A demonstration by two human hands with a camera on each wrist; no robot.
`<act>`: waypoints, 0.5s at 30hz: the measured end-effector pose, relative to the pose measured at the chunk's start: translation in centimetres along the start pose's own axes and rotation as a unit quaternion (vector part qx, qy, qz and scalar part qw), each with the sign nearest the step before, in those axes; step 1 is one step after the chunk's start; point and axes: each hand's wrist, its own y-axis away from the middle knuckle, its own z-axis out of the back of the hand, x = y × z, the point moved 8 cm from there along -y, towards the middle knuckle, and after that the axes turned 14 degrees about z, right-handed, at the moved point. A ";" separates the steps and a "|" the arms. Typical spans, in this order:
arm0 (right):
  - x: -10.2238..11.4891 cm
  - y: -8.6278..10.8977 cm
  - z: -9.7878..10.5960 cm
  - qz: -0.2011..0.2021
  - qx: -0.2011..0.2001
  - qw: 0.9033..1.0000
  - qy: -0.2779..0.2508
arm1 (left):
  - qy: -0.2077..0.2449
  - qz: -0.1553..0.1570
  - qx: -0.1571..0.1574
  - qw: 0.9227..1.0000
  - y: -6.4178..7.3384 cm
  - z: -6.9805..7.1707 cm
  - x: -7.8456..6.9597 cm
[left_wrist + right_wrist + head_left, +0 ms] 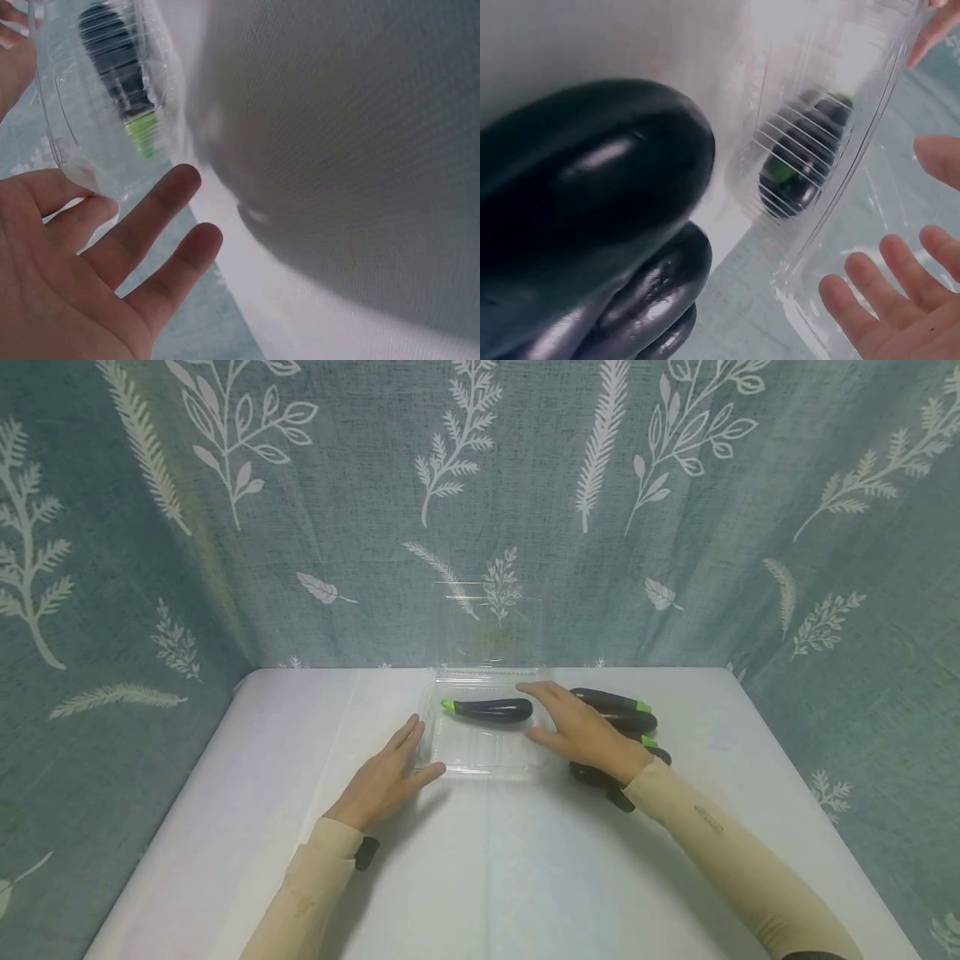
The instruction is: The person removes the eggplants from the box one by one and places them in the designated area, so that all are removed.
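One dark eggplant [493, 711] with a green stem end lies inside a clear plastic clamshell container [480, 769], near its back; the hinged lid [491, 627] stands up behind. My left hand [382, 783] is at the container's left side, fingers extended and thumb spread; in the left wrist view the fingers [139, 232] are close to the clear wall, some seeming to touch it. My right hand [581, 727] hovers at the container's right edge with fingers spread and nothing in them. Beneath and beside it lie several more eggplants [633, 720], partly hidden by the hand and forearm.
A white-covered table [525, 868] carries everything. A blue-green curtain [360, 585] with white leaf prints hangs behind it and along both sides. In the right wrist view, large eggplants [600, 202] lie close to the container's wall.
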 end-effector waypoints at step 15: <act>-1.1 -3.6 -2.9 -0.025 0.072 0.997 -0.005 | 0.000 0.003 0.000 1.000 0.0 0.0 0.2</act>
